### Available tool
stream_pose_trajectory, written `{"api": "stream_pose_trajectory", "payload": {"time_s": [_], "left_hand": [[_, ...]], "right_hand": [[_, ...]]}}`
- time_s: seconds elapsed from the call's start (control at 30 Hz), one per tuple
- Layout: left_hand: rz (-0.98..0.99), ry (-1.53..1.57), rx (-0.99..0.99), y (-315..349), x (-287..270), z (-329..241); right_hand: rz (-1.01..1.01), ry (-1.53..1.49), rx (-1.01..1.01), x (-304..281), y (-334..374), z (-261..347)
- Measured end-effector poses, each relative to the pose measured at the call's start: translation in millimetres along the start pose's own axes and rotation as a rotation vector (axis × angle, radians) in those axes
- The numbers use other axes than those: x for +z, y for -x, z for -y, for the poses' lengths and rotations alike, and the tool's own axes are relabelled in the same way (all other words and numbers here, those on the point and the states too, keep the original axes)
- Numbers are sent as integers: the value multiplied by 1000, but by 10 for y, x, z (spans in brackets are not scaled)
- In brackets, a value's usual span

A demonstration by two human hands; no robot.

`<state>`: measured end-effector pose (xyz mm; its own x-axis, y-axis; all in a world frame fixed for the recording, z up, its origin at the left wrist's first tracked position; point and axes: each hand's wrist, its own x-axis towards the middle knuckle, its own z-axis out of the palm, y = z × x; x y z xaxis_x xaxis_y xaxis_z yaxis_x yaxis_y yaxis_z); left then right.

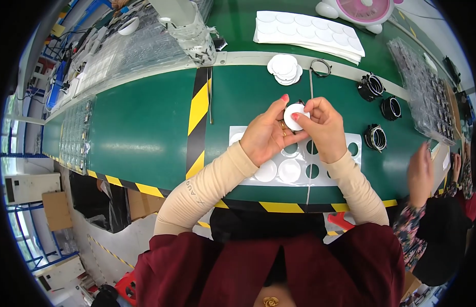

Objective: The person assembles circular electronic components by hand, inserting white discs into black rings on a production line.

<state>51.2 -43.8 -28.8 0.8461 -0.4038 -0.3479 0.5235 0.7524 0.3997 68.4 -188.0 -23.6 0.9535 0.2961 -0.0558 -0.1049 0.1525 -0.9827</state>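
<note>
In front of me, over the table, both my hands hold a white round disc (297,117) that looks like a sticker. My left hand (263,135) is palm up, its fingers curled under the disc and its thumb raised at the far side. My right hand (325,128) pinches the disc's right edge, its thumb lying on the white face. A small dark bit shows behind the disc; what it belongs to is hidden. Below my hands lies a pale sheet (353,166) with white round stickers (289,171) at the left and round holes at the right.
Beyond my hands lie a pile of white discs (284,69) and a thin dark ring (320,67). Several black ring-shaped parts (375,137) stand at the right. Farther back are a stack of sticker sheets (309,33) and a pink fan (363,9). A co-worker's hand (421,174) is at right.
</note>
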Motion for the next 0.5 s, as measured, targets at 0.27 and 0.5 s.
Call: {"api": "stream_pose_trajectory", "payload": {"time_s": [0.27, 0.5], "left_hand": [[50, -6, -29, 26, 61, 4], [60, -51, -25, 3, 9, -16]], "right_hand": [[-69, 18, 72, 64, -58, 14], [93, 279, -91, 84, -11, 18]]}}
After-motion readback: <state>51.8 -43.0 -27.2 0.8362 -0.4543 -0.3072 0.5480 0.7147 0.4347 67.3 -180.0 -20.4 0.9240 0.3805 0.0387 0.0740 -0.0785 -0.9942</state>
